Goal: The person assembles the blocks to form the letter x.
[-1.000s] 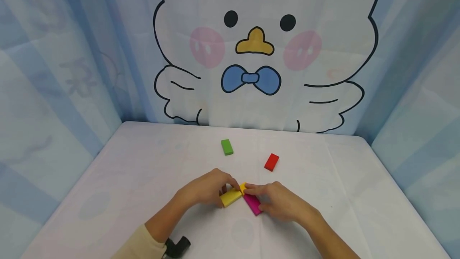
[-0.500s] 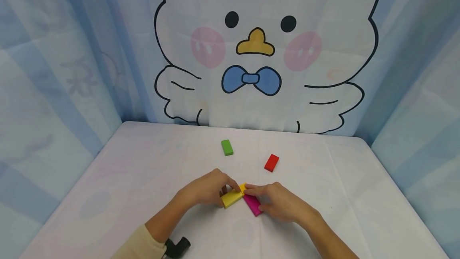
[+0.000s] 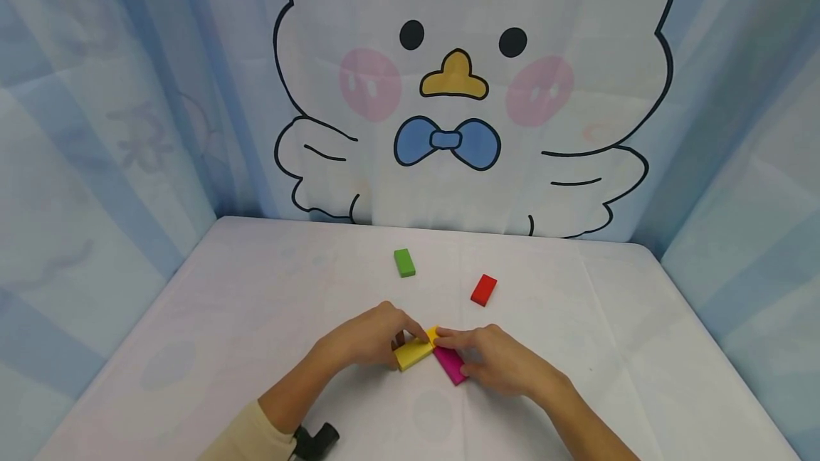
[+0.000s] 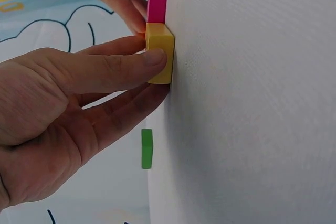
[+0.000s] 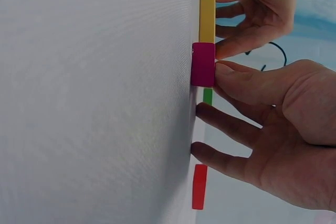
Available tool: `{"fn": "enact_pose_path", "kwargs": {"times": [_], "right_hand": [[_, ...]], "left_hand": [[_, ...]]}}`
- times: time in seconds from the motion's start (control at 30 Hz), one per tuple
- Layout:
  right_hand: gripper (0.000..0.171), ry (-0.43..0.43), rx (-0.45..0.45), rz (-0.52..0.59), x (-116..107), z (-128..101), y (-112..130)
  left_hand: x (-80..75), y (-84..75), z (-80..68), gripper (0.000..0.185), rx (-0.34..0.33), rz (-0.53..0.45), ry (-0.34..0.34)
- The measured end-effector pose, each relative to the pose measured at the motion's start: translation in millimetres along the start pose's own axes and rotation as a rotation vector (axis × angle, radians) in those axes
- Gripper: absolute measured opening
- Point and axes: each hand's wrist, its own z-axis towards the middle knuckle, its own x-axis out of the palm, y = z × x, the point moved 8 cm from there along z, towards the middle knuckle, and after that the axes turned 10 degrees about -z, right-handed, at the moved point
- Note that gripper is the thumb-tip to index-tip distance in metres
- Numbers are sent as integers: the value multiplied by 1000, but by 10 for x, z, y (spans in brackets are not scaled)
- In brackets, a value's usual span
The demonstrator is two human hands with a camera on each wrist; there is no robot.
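The left hand [image 3: 374, 336] pinches a yellow rectangular block [image 3: 413, 355], while the right hand [image 3: 500, 359] grips a magenta rectangular block [image 3: 450, 366], its index finger on a small orange-yellow block [image 3: 432, 334] where all 3 meet. Beyond them, 1 green block [image 3: 404, 262] and 1 red block [image 3: 483, 290] lie apart on the white surface [image 3: 307, 269].

On the surface [image 3: 288, 283] there is one green block [image 3: 404, 262], one red block [image 3: 483, 290], one magenta block [image 3: 450, 365], one light yellow block [image 3: 413, 353] and one deeper yellow block [image 3: 432, 334], partly hidden, which makes five blocks. The hands are two: one left hand [image 3: 374, 334] and one right hand [image 3: 497, 358]. I can count one sleeve [image 3: 250, 432] and one black device [image 3: 315, 442]. The printed figure [image 3: 448, 198] is one, having two eyes [image 3: 411, 35], two pink cheeks [image 3: 369, 85], one beak [image 3: 455, 82] and one bow tie [image 3: 446, 139].
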Motion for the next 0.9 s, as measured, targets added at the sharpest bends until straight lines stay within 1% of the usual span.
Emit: {"fn": "enact_pose_path", "kwargs": {"times": [0.37, 0.8, 0.9], "right_hand": [[54, 4, -2, -4, 5, 4, 4], [53, 2, -13, -5, -7, 0, 28], [54, -2, -17, -8, -11, 2, 33]], "left_hand": [[3, 31, 16, 49, -17, 5, 1], [10, 25, 17, 49, 10, 12, 2], [6, 20, 13, 49, 21, 0, -3]]}}
